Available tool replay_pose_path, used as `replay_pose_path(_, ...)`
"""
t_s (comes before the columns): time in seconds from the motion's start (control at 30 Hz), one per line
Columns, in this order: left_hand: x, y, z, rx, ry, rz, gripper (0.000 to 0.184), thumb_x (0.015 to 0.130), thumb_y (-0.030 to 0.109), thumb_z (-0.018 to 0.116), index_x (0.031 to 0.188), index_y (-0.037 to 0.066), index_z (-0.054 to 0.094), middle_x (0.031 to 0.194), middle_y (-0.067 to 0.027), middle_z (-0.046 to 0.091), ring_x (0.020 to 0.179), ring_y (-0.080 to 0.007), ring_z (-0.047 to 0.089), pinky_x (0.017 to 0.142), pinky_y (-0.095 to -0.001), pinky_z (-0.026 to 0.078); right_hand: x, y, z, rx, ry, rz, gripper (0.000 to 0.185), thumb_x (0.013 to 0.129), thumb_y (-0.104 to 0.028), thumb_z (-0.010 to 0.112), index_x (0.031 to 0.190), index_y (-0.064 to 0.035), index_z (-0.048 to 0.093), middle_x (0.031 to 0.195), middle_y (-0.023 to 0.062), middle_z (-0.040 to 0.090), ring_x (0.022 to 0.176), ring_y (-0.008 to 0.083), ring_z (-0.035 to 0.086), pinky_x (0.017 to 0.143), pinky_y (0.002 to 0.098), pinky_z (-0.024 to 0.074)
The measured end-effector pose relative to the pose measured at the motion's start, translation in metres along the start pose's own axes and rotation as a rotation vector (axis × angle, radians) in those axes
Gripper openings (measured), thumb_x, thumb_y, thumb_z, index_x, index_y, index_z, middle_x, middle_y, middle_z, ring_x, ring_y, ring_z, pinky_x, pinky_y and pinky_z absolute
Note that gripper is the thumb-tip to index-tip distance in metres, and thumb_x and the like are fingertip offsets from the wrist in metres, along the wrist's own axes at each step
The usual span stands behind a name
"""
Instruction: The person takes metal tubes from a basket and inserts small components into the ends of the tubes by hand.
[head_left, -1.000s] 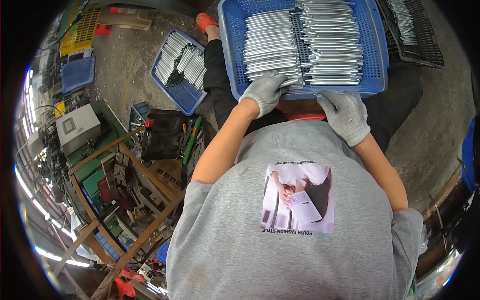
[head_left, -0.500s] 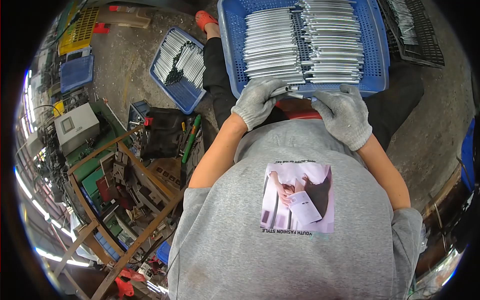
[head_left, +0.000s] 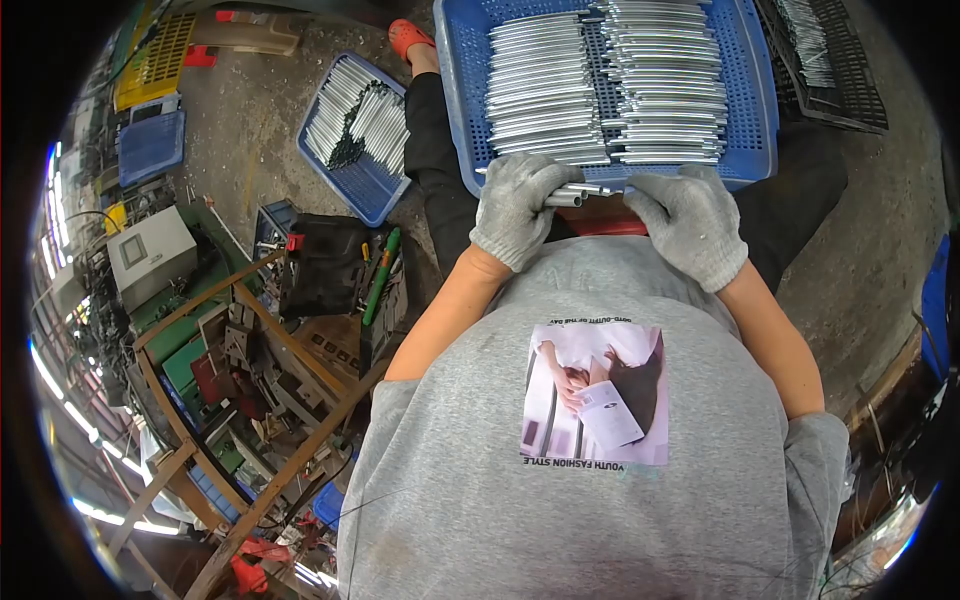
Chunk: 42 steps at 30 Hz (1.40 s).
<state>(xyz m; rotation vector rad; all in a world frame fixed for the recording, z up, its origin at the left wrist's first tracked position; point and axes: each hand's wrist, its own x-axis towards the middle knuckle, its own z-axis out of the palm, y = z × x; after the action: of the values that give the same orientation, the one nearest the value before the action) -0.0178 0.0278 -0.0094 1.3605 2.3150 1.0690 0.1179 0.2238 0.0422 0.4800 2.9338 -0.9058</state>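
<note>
My left hand (head_left: 515,208), in a grey knit glove, is closed around a few thin silvery metal tubes (head_left: 568,198). Their open ends point right, toward my other hand. My right hand (head_left: 692,222), gloved the same way, has thumb and fingers drawn together beside the tip of one tube. Whatever sits between those fingertips is too small to make out. Just beyond both hands stands a blue plastic basket (head_left: 461,120) with two stacked rows of similar metal tubes (head_left: 545,90).
A smaller blue basket (head_left: 376,207) of tubes sits on the floor to the left. At the upper right is a black crate (head_left: 858,105) with thin metal pieces. A wooden frame (head_left: 300,452), a grey box (head_left: 150,248) and a green-handled tool (head_left: 382,275) lie at the left.
My left hand has turned and shifted slightly right, so more tube ends show beside its fingers. My right hand stays close to the tube tips, with its fingers slightly repositioned.
</note>
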Motion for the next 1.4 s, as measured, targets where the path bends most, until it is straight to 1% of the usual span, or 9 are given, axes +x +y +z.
replay_pose_path(0.1, 0.001, 0.000, -0.001, -0.010, 0.004, 0.016, 0.039, 0.071, 0.001, 0.066, 0.107, 0.014, 0.074, 0.103, -0.0014, 0.072, 0.096, -0.0259, 0.064, 0.096, -0.0395, 0.043, 0.004, 0.001, 0.000, 0.079, -0.008, 0.072, 0.013, 0.088, -0.020, 0.072, 0.091, -0.0116, 0.082, 0.071, 0.0058, 0.075, 0.059, 0.0274, 0.064, 0.068, 0.0354, 0.0509)
replay_pose_path(0.27, -0.003, -0.005, 0.004, -0.013, 0.030, 0.009, 0.038, 0.071, 0.001, 0.066, 0.107, 0.014, 0.074, 0.103, -0.0012, 0.072, 0.095, -0.0260, 0.064, 0.095, -0.0389, 0.043, -0.002, 0.010, 0.016, 0.032, 0.049, -0.177, 0.013, 0.087, -0.018, 0.072, 0.092, -0.0099, 0.082, 0.068, 0.0083, 0.073, 0.054, 0.0284, 0.063, 0.058, 0.0356, 0.0502)
replay_pose_path(0.4, -0.003, -0.002, 0.000, -0.002, 0.010, 0.014, 0.038, 0.071, 0.001, 0.066, 0.106, 0.014, 0.074, 0.101, -0.0010, 0.071, 0.093, -0.0259, 0.064, 0.094, -0.0388, 0.044, 0.007, -0.002, -0.006, 0.146, -0.045, 0.051, 0.015, 0.087, -0.018, 0.072, 0.092, -0.0089, 0.082, 0.068, 0.0099, 0.073, 0.050, 0.0290, 0.061, 0.052, 0.0368, 0.0483)
replay_pose_path(0.6, -0.005, -0.005, 0.004, -0.031, 0.043, 0.015, 0.033, 0.077, 0.004, 0.066, 0.107, 0.013, 0.076, 0.097, -0.0020, 0.071, 0.089, -0.0239, 0.065, 0.093, -0.0361, 0.043, 0.003, 0.009, 0.014, 0.100, -0.008, -0.055, 0.017, 0.088, -0.020, 0.072, 0.095, -0.0085, 0.082, 0.070, 0.0108, 0.074, 0.051, 0.0300, 0.061, 0.053, 0.0383, 0.0479)
replay_pose_path(0.73, -0.003, -0.008, 0.005, 0.032, 0.036, 0.001, 0.036, 0.074, 0.001, 0.066, 0.107, 0.014, 0.072, 0.094, -0.0027, 0.068, 0.090, -0.0262, 0.064, 0.090, -0.0378, 0.045, 0.005, 0.003, 0.002, 0.282, -0.192, 0.150, 0.018, 0.090, -0.022, 0.071, 0.096, -0.0087, 0.082, 0.072, 0.0113, 0.075, 0.053, 0.0315, 0.063, 0.054, 0.0394, 0.0490)
replay_pose_path(0.9, 0.022, -0.023, 0.003, 0.203, -0.092, -0.158, 0.027, 0.086, 0.006, 0.067, 0.113, 0.009, 0.072, 0.102, -0.0080, 0.070, 0.095, -0.0325, 0.066, 0.086, -0.0416, 0.051, 0.008, 0.010, 0.018, 0.125, 0.006, 0.169, 0.020, 0.091, -0.023, 0.070, 0.100, -0.0083, 0.081, 0.076, 0.0125, 0.076, 0.057, 0.0320, 0.067, 0.055, 0.0400, 0.0505)
replay_pose_path(1.07, 0.040, -0.053, 0.023, 0.293, -0.181, -0.284, 0.033, 0.083, -0.001, 0.063, 0.115, 0.008, 0.064, 0.107, -0.0115, 0.066, 0.094, -0.0375, 0.068, 0.086, -0.0483, 0.056, 0.000, 0.015, 0.020, 0.090, 0.017, 0.165, 0.021, 0.091, -0.024, 0.069, 0.101, -0.0091, 0.080, 0.078, 0.0133, 0.077, 0.061, 0.0324, 0.070, 0.057, 0.0402, 0.0519)
replay_pose_path(1.23, 0.049, -0.065, 0.037, 0.390, -0.268, -0.352, 0.027, 0.086, -0.001, 0.062, 0.112, 0.007, 0.062, 0.113, -0.0134, 0.064, 0.093, -0.0399, 0.069, 0.086, -0.0499, 0.058, -0.004, 0.014, 0.022, 0.066, 0.064, 0.083, 0.020, 0.091, -0.023, 0.068, 0.100, -0.0092, 0.080, 0.079, 0.0135, 0.077, 0.061, 0.0331, 0.070, 0.057, 0.0401, 0.0525)
replay_pose_path(1.4, 0.050, -0.069, 0.041, 0.519, -0.320, -0.325, 0.023, 0.086, 0.000, 0.062, 0.108, 0.007, 0.061, 0.108, -0.0132, 0.067, 0.094, -0.0382, 0.068, 0.087, -0.0476, 0.057, -0.003, 0.014, 0.026, 0.053, 0.017, 0.098, 0.019, 0.091, -0.022, 0.068, 0.098, -0.0098, 0.080, 0.081, 0.0125, 0.078, 0.065, 0.0335, 0.071, 0.061, 0.0405, 0.0536)
